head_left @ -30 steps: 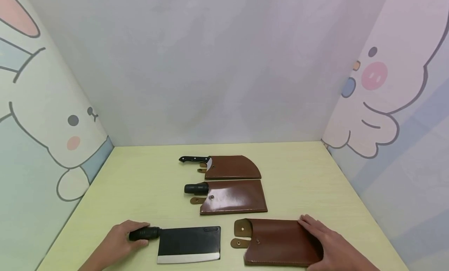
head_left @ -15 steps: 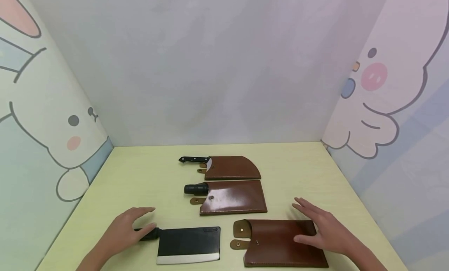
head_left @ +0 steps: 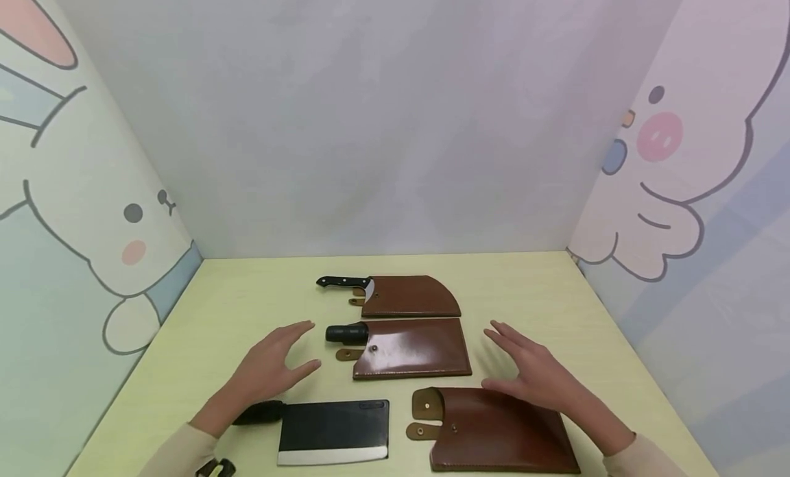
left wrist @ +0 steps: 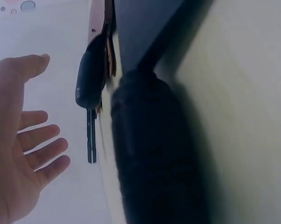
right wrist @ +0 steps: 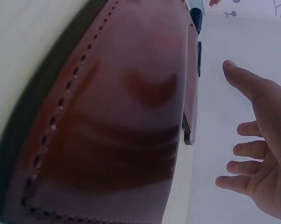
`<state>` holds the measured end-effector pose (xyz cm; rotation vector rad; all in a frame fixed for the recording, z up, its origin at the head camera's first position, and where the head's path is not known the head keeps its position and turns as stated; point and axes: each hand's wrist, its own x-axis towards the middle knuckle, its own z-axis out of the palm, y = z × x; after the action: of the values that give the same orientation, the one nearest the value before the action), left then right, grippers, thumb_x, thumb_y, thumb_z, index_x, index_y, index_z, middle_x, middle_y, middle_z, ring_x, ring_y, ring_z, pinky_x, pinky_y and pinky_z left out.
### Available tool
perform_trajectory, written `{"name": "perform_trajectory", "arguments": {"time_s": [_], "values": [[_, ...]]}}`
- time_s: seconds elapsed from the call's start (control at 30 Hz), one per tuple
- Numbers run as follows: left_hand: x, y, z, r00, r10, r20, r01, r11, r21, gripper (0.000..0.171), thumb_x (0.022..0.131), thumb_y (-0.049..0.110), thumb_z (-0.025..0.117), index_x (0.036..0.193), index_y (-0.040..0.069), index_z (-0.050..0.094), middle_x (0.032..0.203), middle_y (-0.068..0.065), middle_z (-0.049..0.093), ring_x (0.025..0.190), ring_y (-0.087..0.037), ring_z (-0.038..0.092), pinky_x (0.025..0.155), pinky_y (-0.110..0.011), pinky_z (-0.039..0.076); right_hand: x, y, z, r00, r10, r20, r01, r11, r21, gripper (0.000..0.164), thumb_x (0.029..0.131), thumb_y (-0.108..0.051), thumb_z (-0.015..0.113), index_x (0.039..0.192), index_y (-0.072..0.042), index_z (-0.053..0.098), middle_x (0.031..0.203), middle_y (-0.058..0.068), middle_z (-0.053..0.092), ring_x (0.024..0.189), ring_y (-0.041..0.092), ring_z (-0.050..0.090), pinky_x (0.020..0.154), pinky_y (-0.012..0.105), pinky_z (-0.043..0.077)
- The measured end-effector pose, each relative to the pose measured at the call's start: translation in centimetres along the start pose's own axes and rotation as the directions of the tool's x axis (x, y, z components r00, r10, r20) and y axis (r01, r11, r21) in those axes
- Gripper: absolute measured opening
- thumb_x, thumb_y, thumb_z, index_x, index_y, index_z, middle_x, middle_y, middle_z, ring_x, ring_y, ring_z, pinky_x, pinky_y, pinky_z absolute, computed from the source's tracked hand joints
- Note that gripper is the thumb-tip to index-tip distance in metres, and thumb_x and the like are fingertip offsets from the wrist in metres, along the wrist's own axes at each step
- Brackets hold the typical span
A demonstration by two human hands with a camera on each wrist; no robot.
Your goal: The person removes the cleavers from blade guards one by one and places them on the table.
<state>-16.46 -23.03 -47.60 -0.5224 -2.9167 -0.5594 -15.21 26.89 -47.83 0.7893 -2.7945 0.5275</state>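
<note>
A cleaver with a black blade and a bright edge lies on the table at front left, its black handle partly behind my left forearm. My left hand is raised above and beyond that handle, fingers spread, holding nothing. An unoccupied-looking brown leather sheath with tan straps lies at front right. Over its far edge hovers my right hand, fingers extended and free. Between the hands, farther back, lies a sheathed cleaver with a black handle. In the left wrist view the near black handle looms large.
At the back, a sheath with a curved end holds a knife with a riveted black handle. The pale yellow table is bounded by a grey back wall and side walls with cartoon animals.
My left hand has let go of the cleaver handle and moved forward and right. My right hand has left the front sheath's right end and moved forward and left.
</note>
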Motion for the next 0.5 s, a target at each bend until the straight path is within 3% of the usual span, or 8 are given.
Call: {"name": "perform_trajectory", "arguments": {"time_s": [0.3, 0.5], "values": [[3.8, 1.6, 1.1, 0.992, 0.089, 0.088, -0.086, 0.996, -0.036, 0.075, 0.091, 0.050, 0.074, 0.150, 0.008, 0.051, 0.152, -0.014, 0.052, 0.138, -0.037, 0.049, 0.108, -0.057, 0.045, 3.1, -0.9, 1.2, 0.995, -0.007, 0.095, 0.004, 0.999, 0.033, 0.098, 0.080, -0.069, 0.076, 0.152, -0.009, 0.049, 0.159, 0.018, 0.042, 0.139, 0.040, 0.050, 0.097, 0.054, 0.054], [5.3, 1.7, 2.0, 0.981, 0.126, 0.148, -0.117, 0.991, -0.068, 0.071, 0.094, 0.047, 0.073, 0.149, 0.007, 0.052, 0.151, -0.015, 0.052, 0.138, -0.037, 0.050, 0.110, -0.055, 0.044, 4.9, -0.9, 2.0, 0.984, -0.032, 0.175, 0.027, 0.999, 0.035, 0.103, 0.078, -0.069, 0.078, 0.156, -0.011, 0.044, 0.160, 0.020, 0.038, 0.142, 0.042, 0.044, 0.099, 0.058, 0.052]]}}
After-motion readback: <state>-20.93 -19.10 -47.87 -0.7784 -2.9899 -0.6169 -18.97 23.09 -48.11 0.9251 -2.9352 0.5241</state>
